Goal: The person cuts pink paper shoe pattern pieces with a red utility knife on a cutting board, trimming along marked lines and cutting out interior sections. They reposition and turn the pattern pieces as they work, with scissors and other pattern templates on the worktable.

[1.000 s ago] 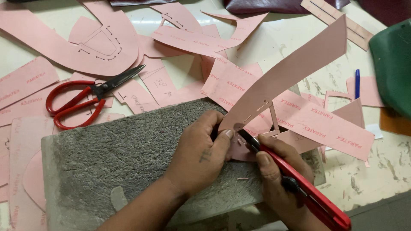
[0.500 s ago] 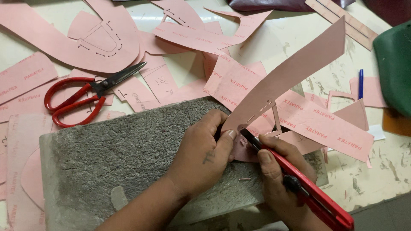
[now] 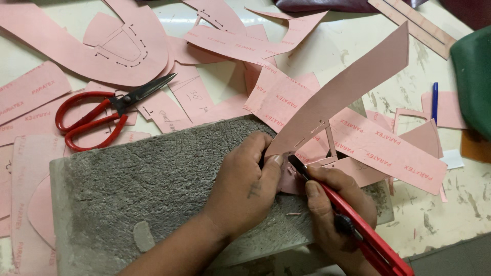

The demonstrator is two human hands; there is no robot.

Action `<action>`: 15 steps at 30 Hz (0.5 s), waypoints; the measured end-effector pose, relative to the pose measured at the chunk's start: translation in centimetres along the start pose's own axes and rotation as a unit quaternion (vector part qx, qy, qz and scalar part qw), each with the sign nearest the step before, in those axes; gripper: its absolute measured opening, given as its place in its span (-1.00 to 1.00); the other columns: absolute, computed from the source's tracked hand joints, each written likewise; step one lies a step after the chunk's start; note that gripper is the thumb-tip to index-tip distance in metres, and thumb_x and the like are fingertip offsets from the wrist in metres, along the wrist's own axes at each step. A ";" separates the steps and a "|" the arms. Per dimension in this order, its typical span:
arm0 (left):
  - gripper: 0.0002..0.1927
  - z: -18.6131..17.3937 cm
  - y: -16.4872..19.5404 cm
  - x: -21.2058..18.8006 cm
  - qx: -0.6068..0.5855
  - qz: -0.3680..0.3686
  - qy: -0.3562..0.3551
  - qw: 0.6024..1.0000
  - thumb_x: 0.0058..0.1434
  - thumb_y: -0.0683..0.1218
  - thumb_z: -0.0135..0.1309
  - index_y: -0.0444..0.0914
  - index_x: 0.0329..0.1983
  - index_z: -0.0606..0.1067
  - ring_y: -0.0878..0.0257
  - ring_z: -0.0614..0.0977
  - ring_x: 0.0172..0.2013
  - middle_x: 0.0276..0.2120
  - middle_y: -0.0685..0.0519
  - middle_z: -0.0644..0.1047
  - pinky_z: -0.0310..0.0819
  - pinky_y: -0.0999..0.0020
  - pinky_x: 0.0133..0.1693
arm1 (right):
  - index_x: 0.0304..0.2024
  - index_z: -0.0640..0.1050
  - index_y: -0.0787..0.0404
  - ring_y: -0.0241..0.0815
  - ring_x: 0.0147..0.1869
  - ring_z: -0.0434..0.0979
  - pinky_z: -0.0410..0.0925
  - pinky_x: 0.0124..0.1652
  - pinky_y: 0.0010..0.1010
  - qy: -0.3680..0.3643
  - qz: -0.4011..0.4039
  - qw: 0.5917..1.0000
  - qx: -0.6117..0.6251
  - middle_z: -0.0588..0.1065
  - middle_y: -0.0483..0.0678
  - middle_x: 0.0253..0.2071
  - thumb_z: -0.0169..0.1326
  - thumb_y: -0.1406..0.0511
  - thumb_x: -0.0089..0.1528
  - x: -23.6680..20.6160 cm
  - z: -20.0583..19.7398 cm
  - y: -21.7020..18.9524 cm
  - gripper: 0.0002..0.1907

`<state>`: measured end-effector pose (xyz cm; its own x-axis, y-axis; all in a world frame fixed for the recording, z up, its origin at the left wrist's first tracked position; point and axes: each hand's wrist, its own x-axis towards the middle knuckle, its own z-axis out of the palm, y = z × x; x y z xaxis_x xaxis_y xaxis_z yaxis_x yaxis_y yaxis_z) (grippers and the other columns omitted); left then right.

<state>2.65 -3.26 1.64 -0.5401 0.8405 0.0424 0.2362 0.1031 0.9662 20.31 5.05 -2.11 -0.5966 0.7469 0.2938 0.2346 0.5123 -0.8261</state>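
My left hand (image 3: 245, 184) presses down on the lower end of a long curved pink paper pattern piece (image 3: 353, 87) that rises up and to the right off a grey cutting slab (image 3: 148, 179). My right hand (image 3: 332, 204) grips a red utility knife (image 3: 358, 230), its dark blade tip (image 3: 296, 164) touching the pink piece right beside my left thumb. Small slots are cut in the pink piece near the blade.
Red-handled scissors (image 3: 102, 112) lie left of the slab. Several pink pattern cut-outs (image 3: 123, 46) cover the pale table (image 3: 358, 41). A blue pen (image 3: 434, 102) lies at the right, with a green object (image 3: 473, 76) at the right edge and a dark leather piece (image 3: 327, 5) at the top.
Both hands and the knife stay at the same spot on the pink piece; only the view has shifted slightly. The knife tip sits a touch closer to my left thumb.
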 end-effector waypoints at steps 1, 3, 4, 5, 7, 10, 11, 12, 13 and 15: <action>-0.87 0.0 0.0 0.0 0.002 -0.034 -0.011 0.999 0.29 -0.15 -0.02 -0.34 -0.20 0.43 0.07 0.68 -0.39 -0.40 -0.12 0.59 0.53 0.18 -0.33 | 0.02 0.55 0.32 -0.31 -0.20 0.63 0.48 -0.15 -0.51 0.006 0.005 1.000 -0.004 0.62 0.01 -0.20 0.10 0.30 0.33 0.0 0.0 0.0 -0.74; -0.87 0.0 0.1 0.0 0.003 -0.102 -0.034 0.994 0.29 -0.14 -0.04 -0.32 -0.23 0.44 0.06 0.68 -0.42 -0.42 -0.11 0.60 0.53 0.17 -0.35 | 0.05 0.54 0.33 -0.31 -0.15 0.62 0.47 -0.12 -0.50 0.003 0.046 0.998 0.033 0.63 0.02 -0.17 0.09 0.29 0.34 -0.1 0.1 0.0 -0.72; -0.87 0.0 0.1 0.0 0.000 -0.079 -0.029 0.996 0.29 -0.14 -0.03 -0.33 -0.22 0.43 0.07 0.68 -0.41 -0.40 -0.11 0.60 0.53 0.17 -0.34 | 0.06 0.54 0.34 -0.31 -0.12 0.62 0.46 -0.11 -0.50 0.001 0.065 0.997 0.052 0.63 0.03 -0.15 0.09 0.29 0.35 -0.1 0.2 0.0 -0.71; -0.87 0.0 0.1 0.1 -0.003 -0.055 -0.023 0.998 0.28 -0.15 -0.02 -0.33 -0.22 0.43 0.07 0.68 -0.39 -0.38 -0.11 0.60 0.54 0.18 -0.33 | 0.07 0.54 0.33 -0.32 -0.12 0.62 0.47 -0.10 -0.51 0.003 0.061 0.997 0.048 0.63 0.02 -0.15 0.08 0.28 0.36 -0.1 0.2 -0.1 -0.70; -0.87 -0.1 0.0 0.0 -0.003 -0.034 -0.019 0.999 0.28 -0.15 -0.01 -0.34 -0.21 0.43 0.07 0.69 -0.37 -0.37 -0.11 0.60 0.54 0.18 -0.31 | 0.08 0.53 0.33 -0.34 -0.10 0.63 0.47 -0.08 -0.52 0.007 0.057 0.998 0.039 0.64 0.00 -0.13 0.07 0.26 0.36 -0.2 0.2 -0.2 -0.69; -0.87 0.0 -0.2 -0.2 0.000 -0.025 -0.013 1.000 0.28 -0.16 -0.01 -0.34 -0.19 0.43 0.06 0.70 -0.36 -0.36 -0.12 0.61 0.54 0.18 -0.30 | 0.07 0.55 0.32 -0.35 -0.15 0.62 0.47 -0.11 -0.53 -0.005 0.061 0.998 0.024 0.64 -0.01 -0.18 0.07 0.27 0.36 -0.2 0.1 -0.2 -0.70; -0.87 0.1 -0.2 -0.2 -0.001 -0.014 -0.007 1.000 0.28 -0.16 -0.01 -0.34 -0.17 0.43 0.05 0.70 -0.34 -0.35 -0.12 0.61 0.54 0.18 -0.29 | 0.07 0.55 0.32 -0.35 -0.17 0.61 0.47 -0.14 -0.53 -0.006 0.056 0.998 0.027 0.64 -0.01 -0.18 0.08 0.28 0.35 -0.2 0.1 -0.2 -0.70; -0.86 0.1 -0.2 -0.2 -0.002 -0.002 0.000 1.000 0.28 -0.17 -0.01 -0.34 -0.15 0.43 0.04 0.70 -0.33 -0.34 -0.13 0.61 0.54 0.18 -0.27 | 0.06 0.55 0.32 -0.36 -0.20 0.60 0.46 -0.16 -0.54 -0.007 0.050 0.998 0.031 0.64 0.00 -0.19 0.09 0.29 0.34 -0.1 0.1 -0.1 -0.70; -0.86 0.1 -0.3 -0.2 -0.002 -0.002 -0.002 1.000 0.29 -0.16 -0.01 -0.34 -0.16 0.43 0.03 0.70 -0.33 -0.34 -0.13 0.60 0.54 0.17 -0.27 | 0.06 0.56 0.32 -0.36 -0.23 0.59 0.46 -0.19 -0.55 -0.008 0.045 0.998 0.036 0.65 0.00 -0.19 0.09 0.29 0.33 -0.1 0.1 -0.1 -0.70; -0.86 0.1 -0.3 -0.3 -0.005 -0.002 -0.006 1.000 0.30 -0.16 -0.02 -0.34 -0.16 0.42 0.02 0.70 -0.33 -0.35 -0.14 0.60 0.53 0.17 -0.27 | 0.05 0.55 0.32 -0.37 -0.24 0.59 0.46 -0.20 -0.55 -0.009 0.024 0.999 0.031 0.65 -0.01 -0.19 0.09 0.31 0.32 -0.1 0.1 -0.1 -0.72</action>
<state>2.79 -3.49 1.32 -0.5314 0.8464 0.0359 0.2265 0.1011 0.9688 20.28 4.86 -2.15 -0.5994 0.7621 0.2446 0.2155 0.4480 -0.8677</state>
